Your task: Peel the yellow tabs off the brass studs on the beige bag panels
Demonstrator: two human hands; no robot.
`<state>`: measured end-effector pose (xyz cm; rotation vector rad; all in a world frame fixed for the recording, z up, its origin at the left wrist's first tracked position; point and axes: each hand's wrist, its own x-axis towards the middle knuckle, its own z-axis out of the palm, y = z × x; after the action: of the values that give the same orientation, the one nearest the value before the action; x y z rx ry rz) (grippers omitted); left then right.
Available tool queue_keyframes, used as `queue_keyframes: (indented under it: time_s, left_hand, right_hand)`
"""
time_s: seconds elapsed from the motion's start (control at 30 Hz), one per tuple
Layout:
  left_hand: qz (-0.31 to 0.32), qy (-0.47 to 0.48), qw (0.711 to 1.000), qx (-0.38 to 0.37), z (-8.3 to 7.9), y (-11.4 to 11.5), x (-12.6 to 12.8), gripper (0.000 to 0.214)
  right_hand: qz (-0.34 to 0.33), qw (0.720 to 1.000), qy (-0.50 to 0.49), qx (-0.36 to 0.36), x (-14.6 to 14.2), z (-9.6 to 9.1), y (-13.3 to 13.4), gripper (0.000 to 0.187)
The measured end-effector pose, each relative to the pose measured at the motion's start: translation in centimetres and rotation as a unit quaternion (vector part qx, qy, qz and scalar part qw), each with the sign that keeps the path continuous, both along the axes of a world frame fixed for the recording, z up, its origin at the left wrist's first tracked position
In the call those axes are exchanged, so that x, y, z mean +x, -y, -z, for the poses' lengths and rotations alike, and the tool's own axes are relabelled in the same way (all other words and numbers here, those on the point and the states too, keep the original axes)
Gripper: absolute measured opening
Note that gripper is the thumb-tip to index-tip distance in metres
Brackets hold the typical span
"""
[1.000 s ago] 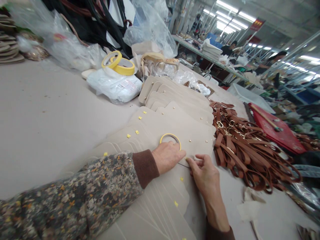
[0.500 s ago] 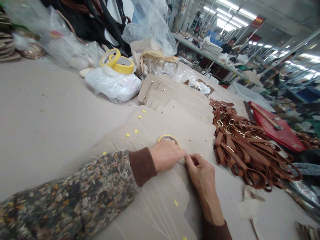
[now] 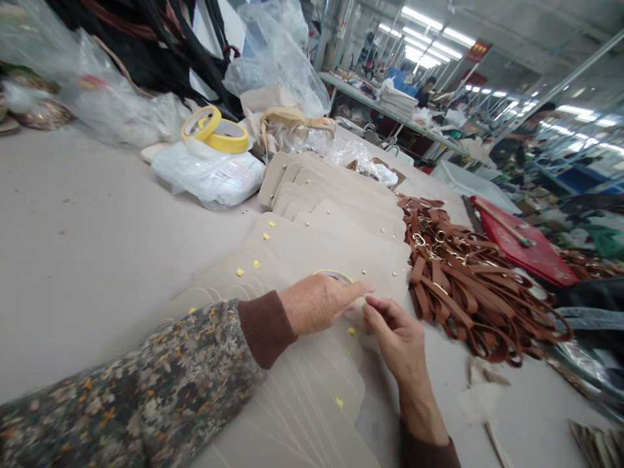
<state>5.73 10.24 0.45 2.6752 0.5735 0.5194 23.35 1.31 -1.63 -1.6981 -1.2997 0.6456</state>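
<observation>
My left hand [image 3: 316, 304], in a floral sleeve with a brown cuff, lies over a roll of yellow tape [image 3: 336, 273] and grips it; the roll's upper rim shows behind the knuckles. The index finger points toward my right hand [image 3: 397, 335]. That hand's thumb and index finger are pinched together close to the left fingertips, and what they hold, if anything, is too small to make out. Beneath both hands lie overlapping beige panels [image 3: 292, 253] with small metal studs. Little yellow tape pieces [image 3: 351, 331] stick to several panels.
Brown straps [image 3: 468, 279] with gold clasps are heaped on the right, beside a red board [image 3: 526, 240] with a hammer-like tool. At the back, two yellow tape rolls [image 3: 229, 135] rest on a white plastic-wrapped packet [image 3: 207, 172]. Beige scraps [image 3: 482, 400] lie at right front.
The view has shifted slightly. My fingertips, touching before, are now a little apart, with the left index finger stretched further. A yellow tape piece now shows on the panel just below my hands.
</observation>
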Motion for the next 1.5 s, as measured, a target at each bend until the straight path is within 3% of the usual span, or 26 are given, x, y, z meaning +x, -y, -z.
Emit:
queue_keyframes:
  time_s: [0.13, 0.3, 0.53, 0.67, 0.8, 0.9, 1.03, 1.2, 1.5]
  left_hand:
    - [-0.013, -0.003, 1.0, 0.018, 0.2, 0.2, 0.1, 0.036]
    - [-0.001, 0.002, 1.0, 0.003, 0.2, 0.4, 0.2, 0.032]
    - [0.01, -0.014, 1.0, -0.025, -0.1, 0.3, 0.1, 0.012]
    - [-0.008, -0.019, 1.0, -0.023, 0.2, 0.1, 0.3, 0.007]
    - [-0.018, -0.025, 1.0, -0.002, -0.1, 0.4, 0.4, 0.006]
    - [-0.024, -0.024, 0.999, 0.007, -0.6, 0.9, 0.4, 0.004]
    - [-0.037, -0.031, 0.998, 0.027, -0.7, 1.4, 0.6, 0.009]
    - [-0.062, -0.125, 0.99, 0.032, 0.0, 1.2, 0.9, 0.014]
    - [-0.066, -0.147, 0.987, 0.024, 0.4, 1.3, 1.0, 0.017]
  right_hand:
    - [-0.037, 0.992, 0.078, 0.093, -0.3, 0.1, 0.1, 0.02]
    - [-0.064, 0.966, 0.199, 0.149, -1.1, 0.0, 0.0, 0.011]
    - [-0.029, 0.933, 0.302, 0.194, -1.8, -0.1, -0.1, 0.011]
    - [0.001, 0.956, 0.254, 0.145, -2.0, 0.1, 0.0, 0.01]
    - [0.028, 0.998, 0.038, 0.051, -2.5, 0.1, -0.1, 0.014]
    - [0.051, 0.988, -0.148, 0.007, -2.4, 0.3, -0.5, 0.021]
    - [0.102, 0.962, -0.252, -0.025, -0.8, 0.7, -1.1, 0.027]
    - [0.082, 0.977, -0.173, -0.094, 1.0, 1.1, -1.6, 0.037]
    - [0.08, 0.992, 0.022, -0.097, 0.0, 1.0, -2.1, 0.043]
